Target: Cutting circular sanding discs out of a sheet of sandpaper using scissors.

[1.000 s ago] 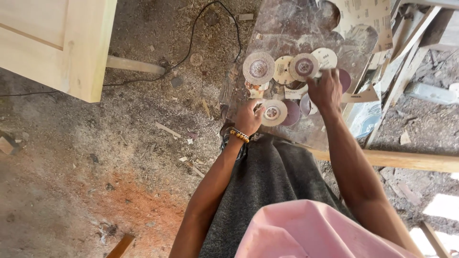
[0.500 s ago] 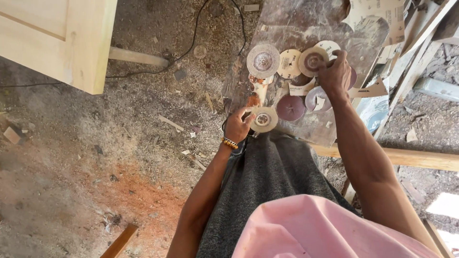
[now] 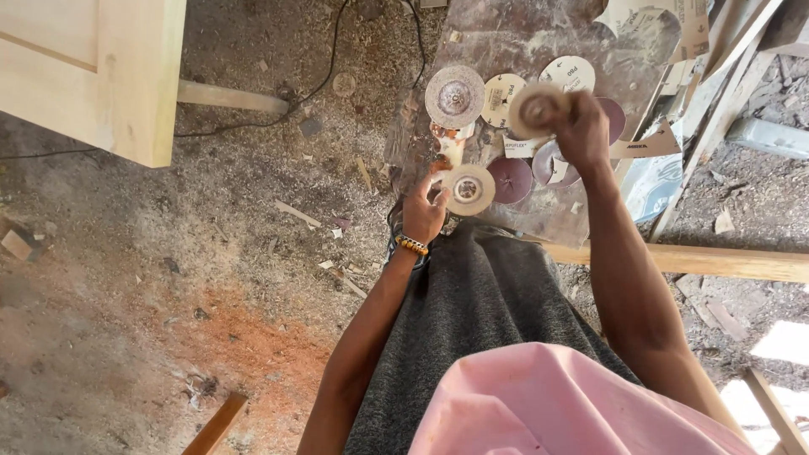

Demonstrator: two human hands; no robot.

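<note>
Several round sanding discs lie on a dusty board (image 3: pixel 539 34) in front of me. My left hand (image 3: pixel 425 206) pinches a pale worn disc (image 3: pixel 469 189) at the board's near edge. My right hand (image 3: pixel 581 126) has lifted another pale disc (image 3: pixel 536 109) off the pile, gripped by its rim and blurred. Flat on the board stay a grey worn disc (image 3: pixel 455 95), white-backed discs (image 3: pixel 499 94) and dark maroon discs (image 3: pixel 511 179).
A pale wooden door panel (image 3: pixel 93 67) stands at the upper left. A black cable (image 3: pixel 329 59) runs over the sawdust floor. Timber strips (image 3: pixel 716 261) and scrap wood lie to the right. My grey skirt and pink top fill the bottom.
My right hand has picked a disc up off the pile and raised it. My left hand has kept its disc and shifted slightly along the board's near edge.
</note>
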